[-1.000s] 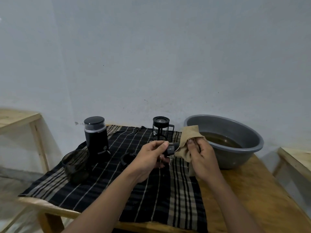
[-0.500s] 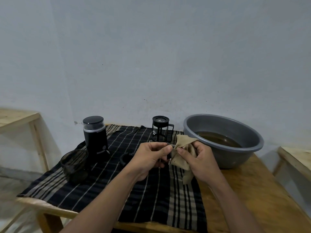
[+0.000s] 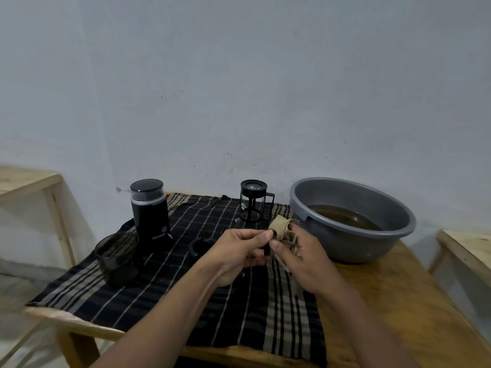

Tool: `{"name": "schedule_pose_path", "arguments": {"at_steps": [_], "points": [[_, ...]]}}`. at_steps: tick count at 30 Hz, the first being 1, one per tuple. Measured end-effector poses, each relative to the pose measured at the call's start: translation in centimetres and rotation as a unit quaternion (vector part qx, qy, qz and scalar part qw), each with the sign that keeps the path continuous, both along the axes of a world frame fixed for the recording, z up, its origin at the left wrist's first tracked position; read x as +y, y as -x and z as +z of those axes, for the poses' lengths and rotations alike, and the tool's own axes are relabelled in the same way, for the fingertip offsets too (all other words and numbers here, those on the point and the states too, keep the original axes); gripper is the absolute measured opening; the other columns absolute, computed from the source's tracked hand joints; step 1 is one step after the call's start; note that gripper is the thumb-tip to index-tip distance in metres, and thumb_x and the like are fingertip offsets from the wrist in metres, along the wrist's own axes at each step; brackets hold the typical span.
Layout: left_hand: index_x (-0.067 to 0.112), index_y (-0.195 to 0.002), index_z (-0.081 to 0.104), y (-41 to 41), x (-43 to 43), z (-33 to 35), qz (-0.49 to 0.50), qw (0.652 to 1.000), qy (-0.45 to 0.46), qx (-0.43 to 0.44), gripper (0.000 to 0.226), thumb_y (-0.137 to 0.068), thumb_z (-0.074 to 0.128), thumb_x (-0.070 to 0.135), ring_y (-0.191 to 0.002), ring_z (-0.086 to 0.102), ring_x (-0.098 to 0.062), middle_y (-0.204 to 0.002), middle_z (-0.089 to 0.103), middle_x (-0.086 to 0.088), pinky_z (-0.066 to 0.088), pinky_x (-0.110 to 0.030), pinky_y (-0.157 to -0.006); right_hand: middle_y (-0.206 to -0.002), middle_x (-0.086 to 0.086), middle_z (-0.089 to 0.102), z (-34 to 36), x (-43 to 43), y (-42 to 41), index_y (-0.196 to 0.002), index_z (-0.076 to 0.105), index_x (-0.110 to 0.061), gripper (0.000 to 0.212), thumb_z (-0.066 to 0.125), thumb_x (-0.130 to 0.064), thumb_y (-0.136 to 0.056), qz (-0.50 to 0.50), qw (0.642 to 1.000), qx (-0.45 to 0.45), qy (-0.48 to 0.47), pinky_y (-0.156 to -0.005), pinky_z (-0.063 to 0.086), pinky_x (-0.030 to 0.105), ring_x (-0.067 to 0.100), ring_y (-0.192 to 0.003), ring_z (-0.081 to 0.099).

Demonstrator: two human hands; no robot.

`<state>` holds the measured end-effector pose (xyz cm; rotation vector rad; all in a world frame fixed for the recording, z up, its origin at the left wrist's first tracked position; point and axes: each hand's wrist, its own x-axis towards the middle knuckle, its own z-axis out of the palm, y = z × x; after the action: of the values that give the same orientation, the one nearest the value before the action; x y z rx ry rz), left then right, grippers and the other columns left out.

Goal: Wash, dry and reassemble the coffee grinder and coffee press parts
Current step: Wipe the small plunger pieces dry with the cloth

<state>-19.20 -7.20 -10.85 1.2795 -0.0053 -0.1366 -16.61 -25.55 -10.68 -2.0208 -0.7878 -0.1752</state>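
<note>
Black part [image 3: 266, 251] pinched between two hands, rag on it, in the air above the striped cloth.
Left hand [image 3: 239, 252] is clamped on the small black part at the fingertips, and right hand [image 3: 301, 261] grips the tan rag [image 3: 281, 229] bunched against it. It's tiny and likely damp, so one slip of the fingers and it drops to the striped cloth [image 3: 186, 290] or bounces off the table [image 3: 385, 301]. The grey basin [image 3: 410, 227] of brown water sits just beside the right hand, and a trailing rag corner dipping in would mean drying again. The coffee press [image 3: 252, 203] stands close behind, easy to knock.
</note>
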Motion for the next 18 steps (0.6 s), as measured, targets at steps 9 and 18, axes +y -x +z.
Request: {"name": "schedule_pose_path", "arguments": {"at_steps": [9,18], "points": [[0.002,-0.117,0.073,0.2,-0.6,-0.7,0.046,0.996,-0.026,-0.07,0.055,-0.069,0.085,0.026,-0.099,0.069,-0.025,-0.113,0.075,-0.019,0.056,-0.033,-0.082,-0.073,-0.014,0.071,1.2,1.6,0.4,-0.1,0.07,-0.027,0.02,0.053,-0.035,-0.103,-0.076,0.981,0.13,-0.121,-0.061,0.047,0.013,-0.005,-0.066,0.065],[0.009,-0.106,0.078,0.5,-1.5,-1.6,0.067,0.974,-0.128,-0.173,0.033,-0.074,0.088,0.008,-0.094,0.076,-0.022,-0.099,0.08,-0.007,0.061,-0.033,-0.087,-0.065,0.002,0.07,2.4,1.7,0.2,-0.091,0.073,-0.012,0.029,0.056,-0.032,-0.103,-0.136,0.946,0.274,-0.111,-0.055,0.054,0.031,0.015,-0.06,0.067]]}}
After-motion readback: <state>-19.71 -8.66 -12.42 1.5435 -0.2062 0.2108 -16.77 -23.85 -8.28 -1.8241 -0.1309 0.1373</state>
